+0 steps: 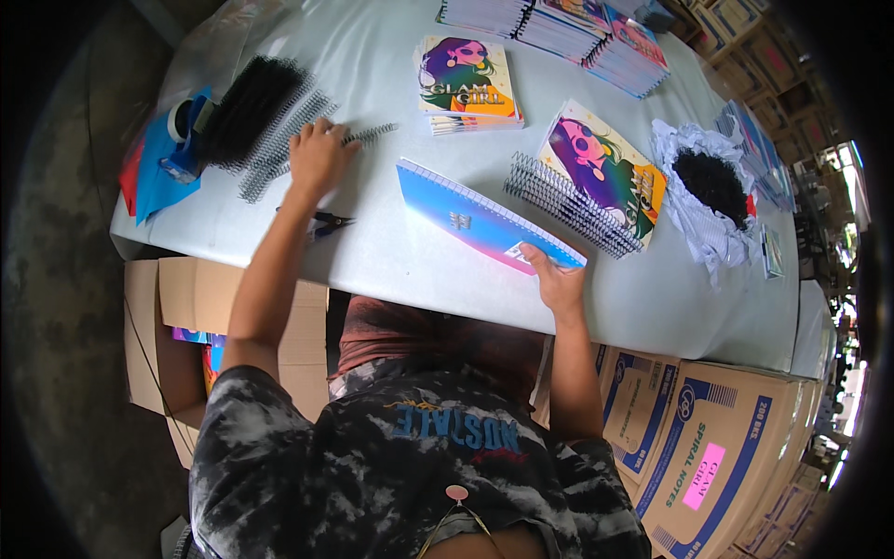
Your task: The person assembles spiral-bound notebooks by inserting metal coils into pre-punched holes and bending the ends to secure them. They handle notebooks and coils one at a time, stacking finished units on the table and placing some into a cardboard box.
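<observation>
Under the head camera, the right hand (559,287) is pinching a blue-and-pink notebook (475,210) by its near right corner; the notebook is lying ahead and to the left of that hand, over the table (391,253). The left hand (318,160) is resting, fingers loosely curved, over coils (279,154); whether it is gripping one, I cannot tell. Pliers (328,224) are lying just on its near side. For good work, I judge, the right hand should be holding the notebook steady with its holes uncovered, the left parting a single coil without bending it. The notebook's long axis is running from the right hand away to the far left, its holed edge facing ahead and rightward.
</observation>
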`<state>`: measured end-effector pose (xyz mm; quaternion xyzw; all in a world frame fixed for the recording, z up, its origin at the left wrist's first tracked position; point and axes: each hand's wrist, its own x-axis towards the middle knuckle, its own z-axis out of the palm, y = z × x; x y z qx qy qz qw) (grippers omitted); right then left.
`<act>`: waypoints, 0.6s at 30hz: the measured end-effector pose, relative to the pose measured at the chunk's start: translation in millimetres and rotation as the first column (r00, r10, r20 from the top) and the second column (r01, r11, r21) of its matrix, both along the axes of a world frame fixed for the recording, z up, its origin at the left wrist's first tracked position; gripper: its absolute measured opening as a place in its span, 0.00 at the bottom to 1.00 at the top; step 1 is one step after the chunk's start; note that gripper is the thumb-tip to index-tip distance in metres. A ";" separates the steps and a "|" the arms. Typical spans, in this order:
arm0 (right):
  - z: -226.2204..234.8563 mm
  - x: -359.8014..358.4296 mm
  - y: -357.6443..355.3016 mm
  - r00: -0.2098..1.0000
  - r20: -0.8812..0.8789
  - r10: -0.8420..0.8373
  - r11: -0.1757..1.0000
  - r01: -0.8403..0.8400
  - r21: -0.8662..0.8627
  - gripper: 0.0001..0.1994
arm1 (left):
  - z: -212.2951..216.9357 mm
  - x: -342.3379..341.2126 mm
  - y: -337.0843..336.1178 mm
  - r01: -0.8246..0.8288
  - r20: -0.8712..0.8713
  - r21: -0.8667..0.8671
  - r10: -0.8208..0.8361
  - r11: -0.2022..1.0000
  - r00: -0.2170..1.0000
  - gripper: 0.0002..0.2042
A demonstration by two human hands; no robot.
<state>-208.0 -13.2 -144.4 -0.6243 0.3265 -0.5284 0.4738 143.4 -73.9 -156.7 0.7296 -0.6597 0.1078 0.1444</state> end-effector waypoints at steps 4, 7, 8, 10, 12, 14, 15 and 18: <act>25.3 10.6 -1.0 0.994 0.103 0.032 0.999 -0.029 -0.028 0.12 | 35.5 34.8 -10.2 0.056 -0.037 -0.065 -0.058 0.996 0.998 0.13; 18.3 -1.9 -10.7 0.997 -0.070 0.027 0.997 -0.031 -0.071 0.15 | 74.5 41.9 -12.6 -0.091 -0.054 0.080 0.096 0.993 0.994 0.14; 21.6 -0.7 -12.6 0.998 -0.054 0.021 0.997 -0.025 -0.071 0.15 | 73.9 39.5 -11.7 -0.019 -0.185 -0.004 0.018 1.000 0.983 0.15; 25.7 6.4 -13.4 1.000 0.025 0.013 0.999 -0.012 -0.031 0.15 | 78.7 22.4 -6.2 0.088 -0.407 -0.199 -0.164 0.976 0.898 0.15; 16.6 0.0 -15.5 0.999 -0.033 -0.024 1.000 0.024 -0.007 0.14 | 86.6 -15.1 18.6 0.407 -0.690 -0.162 -0.398 0.899 0.605 0.14; 17.5 1.3 -16.9 0.998 -0.044 -0.035 0.999 0.034 -0.023 0.15 | 83.7 -34.8 34.2 0.515 -0.842 -0.010 -0.286 0.857 0.458 0.16; 17.6 1.9 -17.8 0.998 -0.051 -0.042 0.999 0.040 -0.031 0.15 | 80.2 -35.2 36.9 0.522 -0.864 -0.004 -0.265 0.853 0.428 0.15; 14.2 2.9 -20.3 0.998 -0.041 -0.038 0.999 0.037 -0.034 0.15 | 71.7 -42.3 41.2 0.490 -0.861 -0.104 -0.325 0.866 0.391 0.17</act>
